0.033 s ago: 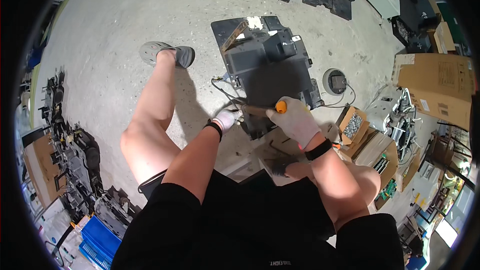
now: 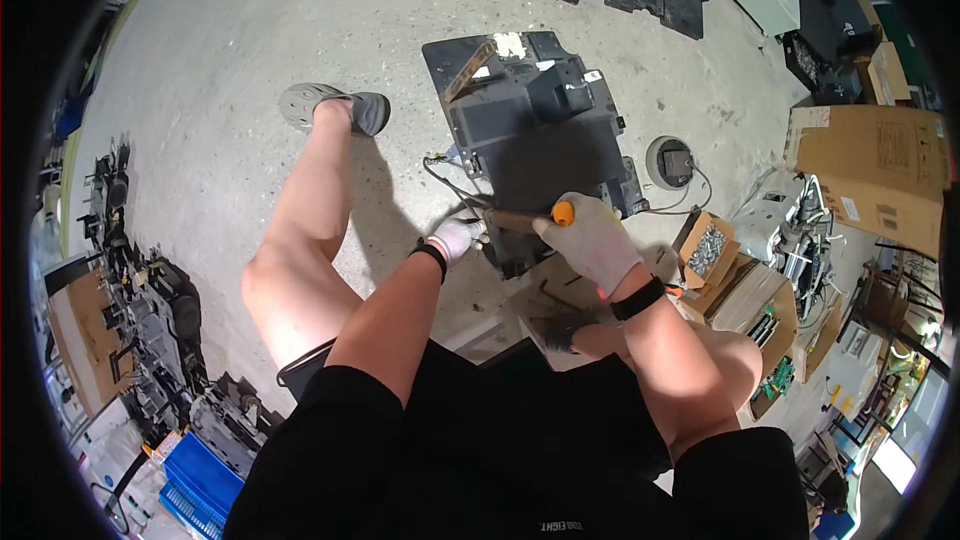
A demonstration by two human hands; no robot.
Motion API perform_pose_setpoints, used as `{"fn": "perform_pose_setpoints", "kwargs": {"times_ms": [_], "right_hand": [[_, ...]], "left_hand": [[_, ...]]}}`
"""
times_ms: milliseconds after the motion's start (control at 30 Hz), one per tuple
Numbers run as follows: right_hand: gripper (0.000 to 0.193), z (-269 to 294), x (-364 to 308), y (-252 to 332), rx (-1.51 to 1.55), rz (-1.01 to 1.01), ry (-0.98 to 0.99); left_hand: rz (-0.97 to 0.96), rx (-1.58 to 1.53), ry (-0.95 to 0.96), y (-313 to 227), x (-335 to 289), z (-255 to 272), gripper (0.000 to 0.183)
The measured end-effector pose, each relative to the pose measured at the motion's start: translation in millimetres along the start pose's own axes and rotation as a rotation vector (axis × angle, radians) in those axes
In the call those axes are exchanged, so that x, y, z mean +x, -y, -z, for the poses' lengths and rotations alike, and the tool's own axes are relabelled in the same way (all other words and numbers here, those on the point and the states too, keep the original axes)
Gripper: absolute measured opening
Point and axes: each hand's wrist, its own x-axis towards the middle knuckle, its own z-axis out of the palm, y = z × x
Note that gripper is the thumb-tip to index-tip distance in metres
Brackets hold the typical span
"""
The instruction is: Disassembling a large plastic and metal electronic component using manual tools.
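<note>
A large black plastic panel (image 2: 548, 155) with raised boxy parts and white patches lies on the floor in front of me. My left hand (image 2: 457, 238), in a pale work glove, is at its near left edge, fingers closed where a thin black cable (image 2: 450, 184) runs in; the exact grip is partly hidden. My right hand (image 2: 597, 248), gloved as well, is wrapped round an orange-ended tool (image 2: 563, 213) over the panel's near part. A flat brownish piece (image 2: 515, 222) spans from it toward my left hand; whether it belongs to the tool, I cannot tell.
A rusty metal strip (image 2: 469, 71) rests on the panel's far left. Right of it are a round device (image 2: 669, 163) with a cord, a box of small metal parts (image 2: 707, 249) and a big cardboard box (image 2: 868, 175). Dark machine parts (image 2: 160, 325) line the left.
</note>
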Motion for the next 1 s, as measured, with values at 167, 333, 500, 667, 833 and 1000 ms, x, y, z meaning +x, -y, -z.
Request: {"fn": "perform_pose_setpoints", "kwargs": {"times_ms": [167,333,500,667,833,1000], "right_hand": [[0.042,-3,1,4,0.0,0.008,0.002],[0.043,-1,1,0,-0.015,-0.009,0.009],[0.043,1,0,0,-0.023,0.003,0.007],[0.043,1,2,5,-0.019,-0.001,0.032],[0.041,-2,4,-2,-0.001,0.023,-0.019],[0.042,1,3,-1,-0.028,-0.014,0.037]], "left_hand": [[0.002,-0.016,-0.099,17,15,11,0.021],[0.004,0.0,-0.026,-2,7,0,0.022],[-0.009,0.085,-0.024,-9,0,-4,0.021],[-0.129,-0.173,-0.035,21,9,6,0.018],[0.069,-0.371,0.019,28,7,7,0.015],[0.126,-0.465,0.005,12,-1,-1,0.012]]}}
